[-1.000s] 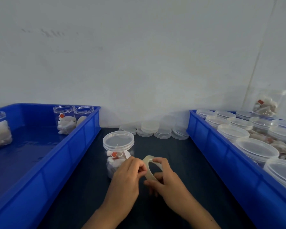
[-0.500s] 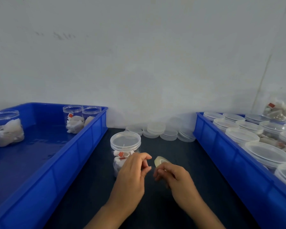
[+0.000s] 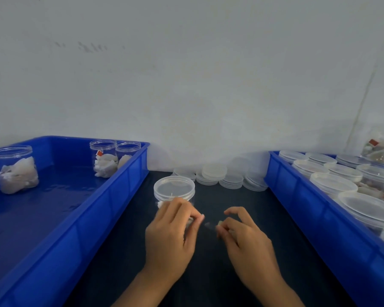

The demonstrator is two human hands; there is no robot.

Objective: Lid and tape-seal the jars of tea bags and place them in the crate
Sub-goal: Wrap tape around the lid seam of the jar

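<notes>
The left hand (image 3: 172, 237) is curled, thumb and fingertips pinched together on what looks like the free end of a clear tape strip; the motion blur leaves that end hard to make out. The right hand (image 3: 245, 237) is curled round the tape roll (image 3: 222, 224), of which only a pale edge shows between its fingers. The two hands sit close together, apart from each other, above the dark table (image 3: 211, 273).

Just behind the left hand stands the lidded jar (image 3: 174, 189), upright on the table, its clear lid on; the hand hides most of its body and the tea bags inside.

Behind the jar, against the white wall (image 3: 186, 85), lie several short stacks of spare lids (image 3: 217, 176).

To the left is the blue crate (image 3: 124, 187). It holds three open jars of tea bags: one at the left (image 3: 15, 171) and two touching side by side in the far right corner (image 3: 106, 159).

To the right a second blue crate (image 3: 308, 209) is packed with lidded jars (image 3: 333, 185), and a clear bag of tea bags (image 3: 380, 150) rests at its far end.
</notes>
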